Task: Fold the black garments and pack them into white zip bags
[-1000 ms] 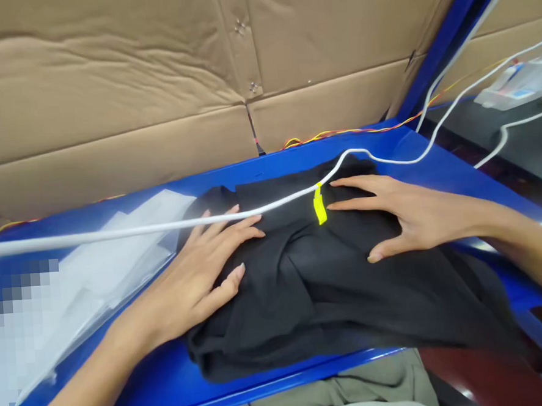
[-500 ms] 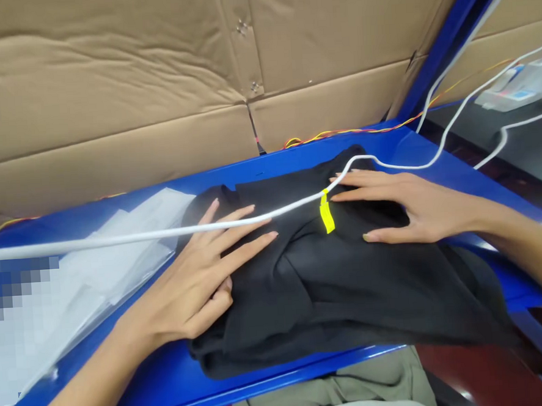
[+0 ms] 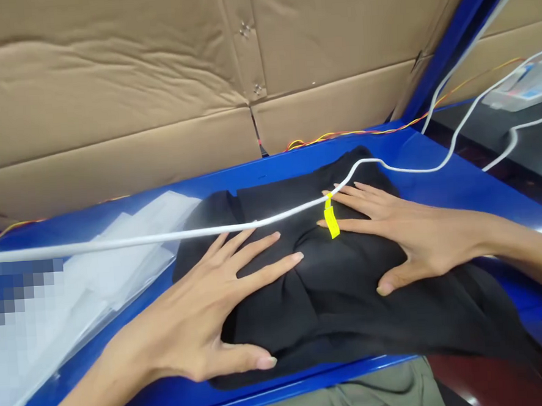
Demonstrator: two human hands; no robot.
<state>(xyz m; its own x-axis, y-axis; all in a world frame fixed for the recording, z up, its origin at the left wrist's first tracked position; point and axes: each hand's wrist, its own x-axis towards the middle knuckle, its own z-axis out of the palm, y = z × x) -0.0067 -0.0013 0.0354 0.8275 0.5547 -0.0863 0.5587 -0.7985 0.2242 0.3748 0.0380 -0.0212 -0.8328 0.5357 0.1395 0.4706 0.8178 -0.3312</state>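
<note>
Resting spread fingers point(image 3: 270, 271) of left hand point(image 3: 190, 318) and right hand point(image 3: 422, 233) on creased black cloth point(image 3: 344, 278). Noted pale plastic sheets point(image 3: 96, 284) left of cloth, thin white cable point(image 3: 185, 235) crossing over it.

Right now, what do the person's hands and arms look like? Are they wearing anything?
Both the left hand and the right hand are bare, with slim fingers. No gloves, rings, watch or bracelets show, and no sleeves cover the visible forearms. The yellow tag hangs from the white cable, not from a hand.
</note>
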